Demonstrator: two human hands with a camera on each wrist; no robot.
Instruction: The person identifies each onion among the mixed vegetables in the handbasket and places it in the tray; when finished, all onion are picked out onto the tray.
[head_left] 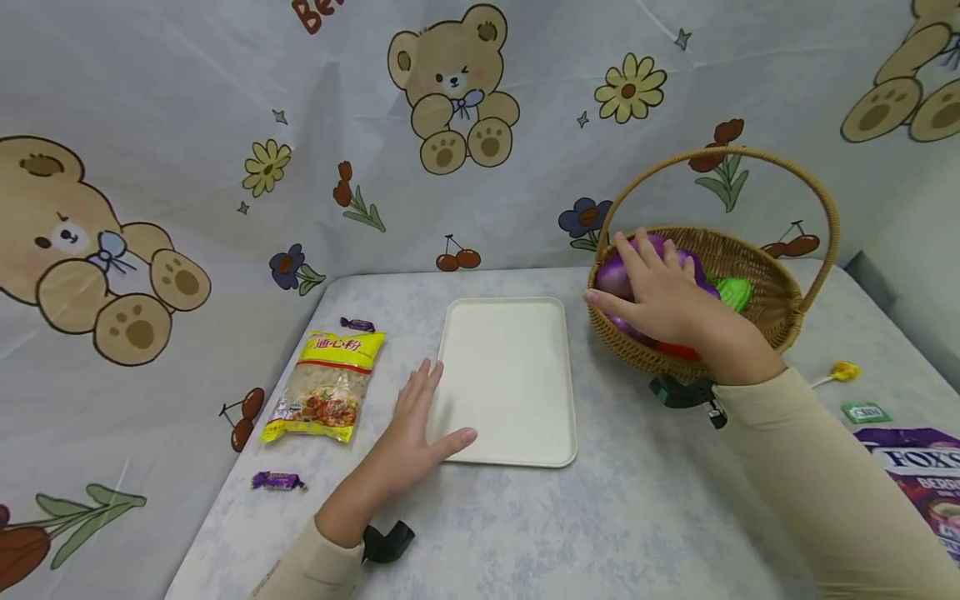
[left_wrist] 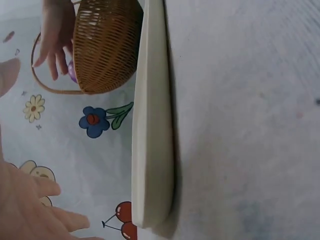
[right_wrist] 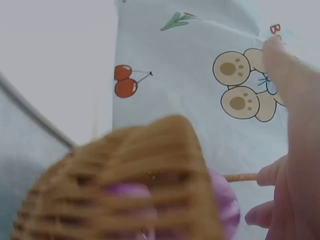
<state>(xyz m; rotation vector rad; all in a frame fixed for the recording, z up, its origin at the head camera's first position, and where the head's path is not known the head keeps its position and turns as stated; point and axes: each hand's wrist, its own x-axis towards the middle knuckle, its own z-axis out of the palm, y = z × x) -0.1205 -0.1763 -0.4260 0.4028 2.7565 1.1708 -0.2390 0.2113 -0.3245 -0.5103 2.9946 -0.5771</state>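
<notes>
A wicker basket (head_left: pixel 768 267) with a tall arched handle holds a glossy purple rounded item (head_left: pixel 614 278), a bumpy green piece (head_left: pixel 735 292) and something red (head_left: pixel 677 349). Over the basket's left part my right hand (head_left: pixel 667 296) reaches with fingers spread, above the purple item; whether it touches is unclear. In the right wrist view the purple item (right_wrist: pixel 225 202) shows beside the basket rim, close to the fingertips. My left hand (head_left: pixel 408 433) is spread at the left edge of a white rectangular tray (head_left: pixel 510 383), holding nothing. In the left wrist view, the tray's side (left_wrist: pixel 152 125) shows.
Left of the tray lie a yellow pasta bag (head_left: pixel 326 387) and two purple-wrapped candies (head_left: pixel 277 481) (head_left: pixel 357 324). At the right are a yellow lollipop (head_left: pixel 845 371), a green packet (head_left: pixel 866 413) and a purple bag (head_left: pixel 918 483). A bear-print cloth (head_left: pixel 525 217) hangs behind.
</notes>
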